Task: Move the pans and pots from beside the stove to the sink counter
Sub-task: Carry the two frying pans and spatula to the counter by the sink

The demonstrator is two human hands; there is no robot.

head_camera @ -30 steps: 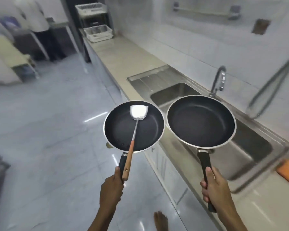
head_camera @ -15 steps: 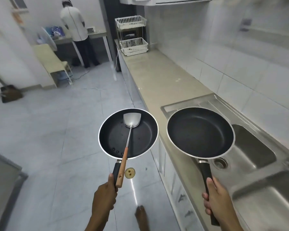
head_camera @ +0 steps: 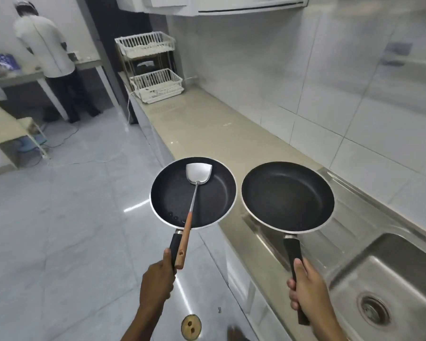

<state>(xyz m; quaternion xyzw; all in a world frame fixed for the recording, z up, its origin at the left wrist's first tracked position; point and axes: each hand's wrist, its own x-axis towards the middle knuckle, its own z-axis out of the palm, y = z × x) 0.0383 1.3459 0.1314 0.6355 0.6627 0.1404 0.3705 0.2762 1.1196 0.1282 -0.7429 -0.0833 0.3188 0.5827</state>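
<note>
Beige table point(head_camera: 207, 134) beside the sink point(head_camera: 391, 274) waits at centre, while left hand point(head_camera: 158, 281) and right hand point(head_camera: 308, 291) each grip a pan handle, both pans not yet set down.

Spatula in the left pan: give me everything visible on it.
The spatula has a shiny steel blade, a thin metal shaft and a reddish wooden handle with a small hole near its end. The blade lies on the dark floor of the left pan toward its far rim; the shaft crosses the near rim, and the handle runs alongside the pan's black handle. The left hand grips both handles together. The pan is held in the air above the floor.
</note>
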